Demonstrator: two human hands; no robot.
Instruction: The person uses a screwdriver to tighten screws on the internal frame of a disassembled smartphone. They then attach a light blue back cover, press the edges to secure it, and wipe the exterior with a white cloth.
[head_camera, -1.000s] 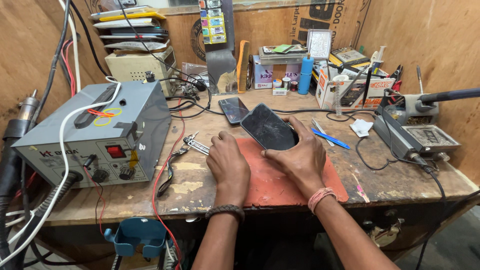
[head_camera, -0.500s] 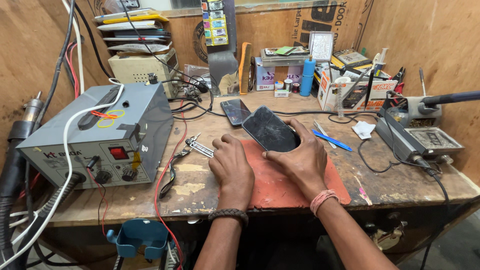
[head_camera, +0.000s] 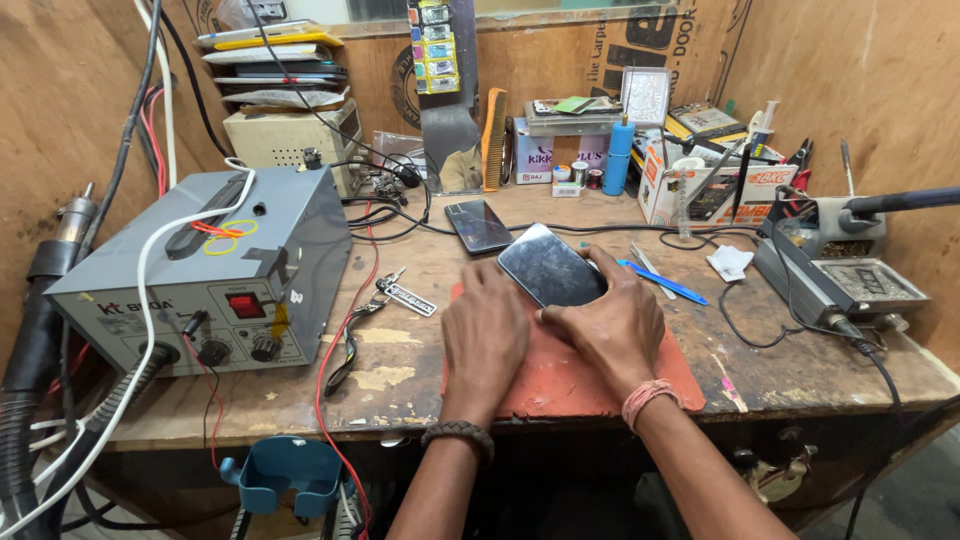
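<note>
A black smartphone is tilted up off the red work mat, its glass side facing me. My right hand grips its lower right edge, thumb on the near side. My left hand rests on the mat with its fingertips against the phone's lower left edge. A second dark phone lies flat on the wooden bench just behind.
A grey hot-air rework station with cables stands at left. Tweezers and a small tool lie beside the mat. A blue pen-like tool lies to the right. A soldering stand sits at far right. Boxes, a comb and a mirror line the back wall.
Both hands and the phone have stayed nearly in place; the view shifted slightly, and the right hand's grip on the phone's edge looks a little tighter.
</note>
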